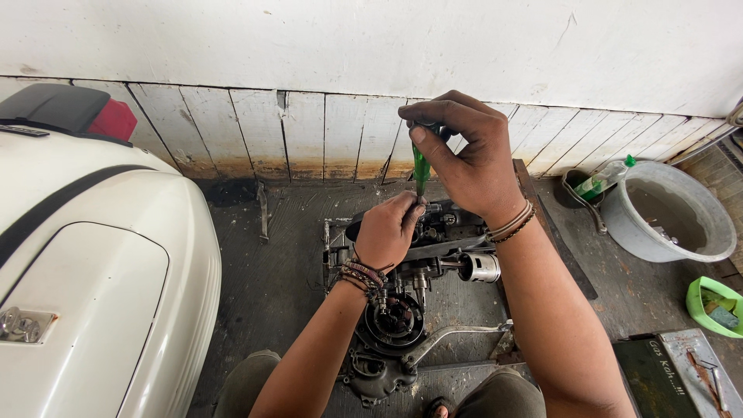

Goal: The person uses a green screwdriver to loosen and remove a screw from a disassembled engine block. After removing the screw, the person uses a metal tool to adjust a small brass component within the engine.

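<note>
Both hands are busy over the engine: left hand (pixel 387 231) is curled tight around the lower shaft of the green-handled screwdriver (pixel 420 172), steadying the tip down on the greasy engine block (pixel 402 306), which sits in the middle of the dark wooden floor (pixel 286 255). Right hand (pixel 464 151) pinches the top of the screwdriver's handle, fingers closed around it, tool standing upright. Off at the floor's left edge, a white scooter body (pixel 93 263); at the right edge, a grey bucket (pixel 669 213) and a small green tub (pixel 712 307).
</note>
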